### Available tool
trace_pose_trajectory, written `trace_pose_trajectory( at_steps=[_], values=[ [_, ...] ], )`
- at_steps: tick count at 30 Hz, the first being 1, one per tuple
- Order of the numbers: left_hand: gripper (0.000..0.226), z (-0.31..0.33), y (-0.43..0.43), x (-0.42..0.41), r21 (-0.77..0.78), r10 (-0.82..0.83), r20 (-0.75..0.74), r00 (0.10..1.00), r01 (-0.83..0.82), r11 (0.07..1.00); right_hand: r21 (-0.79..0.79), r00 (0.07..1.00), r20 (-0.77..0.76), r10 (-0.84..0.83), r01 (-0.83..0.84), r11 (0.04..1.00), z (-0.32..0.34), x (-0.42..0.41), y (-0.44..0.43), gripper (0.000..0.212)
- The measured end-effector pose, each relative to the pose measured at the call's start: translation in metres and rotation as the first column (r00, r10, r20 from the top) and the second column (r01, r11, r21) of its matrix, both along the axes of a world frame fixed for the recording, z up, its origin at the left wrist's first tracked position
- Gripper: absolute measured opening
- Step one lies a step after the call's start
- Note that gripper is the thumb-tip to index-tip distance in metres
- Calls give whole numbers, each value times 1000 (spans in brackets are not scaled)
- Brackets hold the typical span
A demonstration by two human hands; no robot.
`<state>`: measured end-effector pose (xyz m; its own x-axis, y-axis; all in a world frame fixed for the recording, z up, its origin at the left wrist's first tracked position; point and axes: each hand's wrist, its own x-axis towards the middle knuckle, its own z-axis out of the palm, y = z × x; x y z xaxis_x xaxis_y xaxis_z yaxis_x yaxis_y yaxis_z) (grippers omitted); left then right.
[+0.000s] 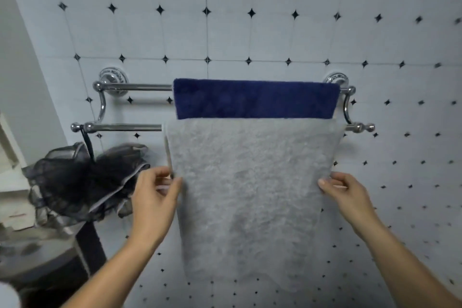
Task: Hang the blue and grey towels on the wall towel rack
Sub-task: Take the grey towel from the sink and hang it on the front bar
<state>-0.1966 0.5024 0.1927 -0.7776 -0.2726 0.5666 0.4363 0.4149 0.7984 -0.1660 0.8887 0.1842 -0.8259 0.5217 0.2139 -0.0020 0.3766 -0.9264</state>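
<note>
A chrome two-bar towel rack is fixed to the tiled wall. The dark blue towel is draped over the upper back bar. The grey towel hangs over the lower front bar and reaches far down. My left hand pinches the grey towel's left edge between thumb and fingers. My right hand pinches its right edge at about the same height.
A black mesh bath sponge hangs by a loop from the left end of the lower bar. White shelving stands at the far left. The wall has white tiles with small black diamonds.
</note>
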Motion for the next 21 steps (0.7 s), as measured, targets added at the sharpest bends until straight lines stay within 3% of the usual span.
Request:
trace_pose_trajectory(
  at_steps=[2, 4, 7, 9, 17, 21],
  values=[
    [53, -9, 5, -20, 24, -61, 224, 973, 57, 998, -134, 988, -9, 154, -153, 979, 4, -13, -2, 56],
    [70, 0, 9, -42, 74, -128, 239, 962, 114, 991, -107, 959, -46, 278, -281, 954, 22, -30, -4, 48],
    [30, 10, 13, -64, 102, -17, 197, 980, -4, 995, -71, 979, -65, 194, -199, 977, 34, -54, 5, 33],
    [32, 4, 13, -72, 77, 20, 154, 988, -33, 996, -118, 983, -75, 166, -174, 978, 32, -58, 18, 29],
    [15, 1, 9, -77, 266, -212, 144, 967, 168, 949, -183, 972, -80, 219, -231, 956, 17, -54, 33, 21],
    [28, 13, 12, -68, 357, -324, 62, 944, 282, 890, -189, 960, -94, 265, -279, 942, 16, -52, 38, 23]
  ],
)
